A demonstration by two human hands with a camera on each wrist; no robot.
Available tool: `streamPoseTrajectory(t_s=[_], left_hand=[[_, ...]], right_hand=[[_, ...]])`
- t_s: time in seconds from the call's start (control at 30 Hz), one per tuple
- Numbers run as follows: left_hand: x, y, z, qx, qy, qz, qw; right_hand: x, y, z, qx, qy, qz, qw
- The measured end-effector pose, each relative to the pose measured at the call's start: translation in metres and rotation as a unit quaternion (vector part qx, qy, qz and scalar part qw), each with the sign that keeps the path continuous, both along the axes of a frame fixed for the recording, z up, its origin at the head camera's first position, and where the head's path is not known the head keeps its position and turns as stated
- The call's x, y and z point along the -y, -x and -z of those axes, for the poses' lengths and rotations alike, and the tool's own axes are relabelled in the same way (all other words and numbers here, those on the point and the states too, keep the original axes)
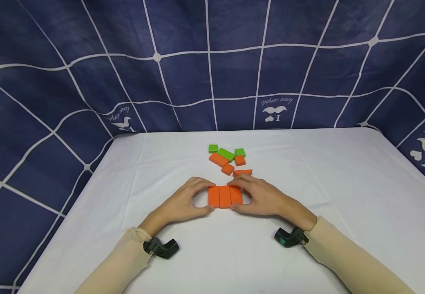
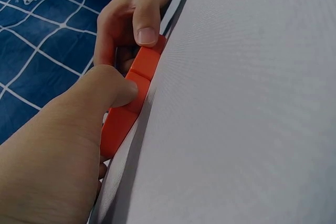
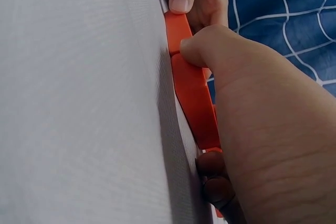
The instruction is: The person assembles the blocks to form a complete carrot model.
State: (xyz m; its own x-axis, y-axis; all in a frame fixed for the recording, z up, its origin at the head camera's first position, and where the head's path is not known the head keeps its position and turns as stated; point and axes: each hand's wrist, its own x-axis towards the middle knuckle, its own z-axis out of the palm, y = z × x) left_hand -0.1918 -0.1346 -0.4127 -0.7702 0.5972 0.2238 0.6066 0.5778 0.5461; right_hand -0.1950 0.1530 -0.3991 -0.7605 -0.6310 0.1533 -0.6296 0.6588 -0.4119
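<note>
Three orange rectangular blocks lie side by side in a row on the white cloth, the left block (image 1: 213, 197), the middle block (image 1: 225, 197) and the right block (image 1: 236, 197). My left hand (image 1: 183, 201) pinches the left block, thumb on its near end and fingertips at its far end. From the other side my right hand (image 1: 264, 198) holds the right block the same way, its thumb (image 3: 197, 51) close to the seam with the middle one. In the left wrist view the near faces of the orange blocks (image 2: 122, 127) form one line. The hands partly cover their outer ends.
Just beyond the right fingers lies an orange triangular block (image 1: 242, 172). Farther back are small orange blocks (image 1: 240, 160), a longer orange block (image 1: 218, 159), a longer green block (image 1: 226, 154) and small green blocks (image 1: 213, 148). A dark checked curtain (image 1: 183, 73) hangs behind the table.
</note>
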Motion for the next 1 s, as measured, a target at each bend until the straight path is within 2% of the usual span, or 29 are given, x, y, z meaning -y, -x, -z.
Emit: streamPoseTrajectory(t_s=[0.27, 1.0], left_hand=[[0.0005, 0.0006, 0.0004, -0.005, -0.004, 0.003, 1.0000], [0.0000, 0.0005, 0.0008, 0.014, 0.005, -0.005, 0.9999]], right_hand=[[-0.0001, 0.0005, -0.0004, 0.001, 0.001, 0.000, 1.0000], [-0.0009, 0.0009, 0.0021, 0.023, 0.012, 0.002, 0.9997]])
